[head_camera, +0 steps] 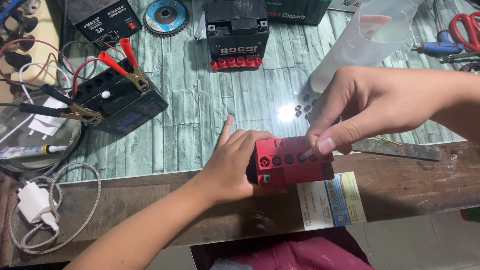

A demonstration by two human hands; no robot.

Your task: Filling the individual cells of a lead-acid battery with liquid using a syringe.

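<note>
Currently on the red battery (292, 162), sitting at the near edge of the tabletop (210, 115), partly over the wooden strip along its front. Left hand (232, 162) is clamped around the battery's left end, index finger sticking out straight, steadying it. Right hand (362, 107) comes in from the right, thumb and index pinched narrow on a small pale plug (307, 154) at one of the holes in the top.

Step in hand, as I judge it: working the row of cell holes on the top face. Can't tell whether the plug is seated or loose. Next move calls for a steady, straight push or pull at that hole, with the left hand holding the case square so it doesn't tip off the edge.

Battery look: red plastic top with a line of round dark holes, dark body below, small metal terminal at the near-left corner. Top looks dry as far as I can see.

Around it:
- small dark caps (304, 106) scattered just beyond the right hand, beside a clear plastic container (370, 35)
- second battery, black with a red cap strip (236, 31), far centre
- third black battery (122, 102) at left with red clips (122, 62) and black clips attached
- power supply box (102, 22) far left
- metal file (397, 149) on the right, just past the red battery
- white charger and cable (37, 205) near left
</note>
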